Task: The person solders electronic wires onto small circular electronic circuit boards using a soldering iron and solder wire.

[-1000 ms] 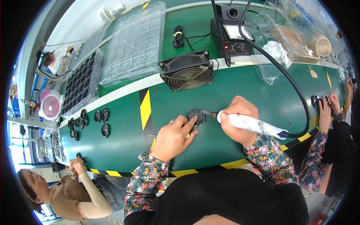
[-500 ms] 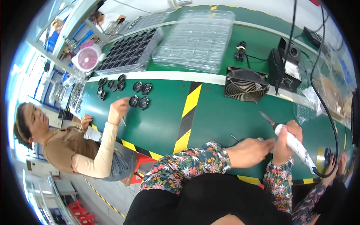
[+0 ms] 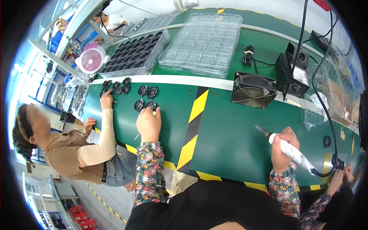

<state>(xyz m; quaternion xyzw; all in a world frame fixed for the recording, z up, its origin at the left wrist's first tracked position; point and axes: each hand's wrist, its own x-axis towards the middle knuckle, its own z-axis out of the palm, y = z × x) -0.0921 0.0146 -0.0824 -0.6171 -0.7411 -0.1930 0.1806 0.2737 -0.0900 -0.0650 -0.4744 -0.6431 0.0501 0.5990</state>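
Observation:
My left hand (image 3: 148, 123) reaches far left across the green bench and its fingertips rest on a round black part (image 3: 151, 105), one of several lying there. Whether it grips the part I cannot tell. My right hand (image 3: 284, 147) is closed around a white-handled soldering iron (image 3: 291, 150), its tip pointing up and left above the bench, its black cable running off to the right. A co-worker's hand (image 3: 106, 100) touches the black parts further left.
A black fan (image 3: 253, 90) and a black soldering station (image 3: 293, 74) stand behind the bench middle. Clear plastic trays (image 3: 203, 44) and a tray of black parts (image 3: 132, 53) sit at the back. A yellow-black stripe (image 3: 193, 126) crosses the bench. A co-worker sits at the left.
My view swung left. My left hand left the spot beside the iron and stretched over to the round black parts. My right hand stays on the iron.

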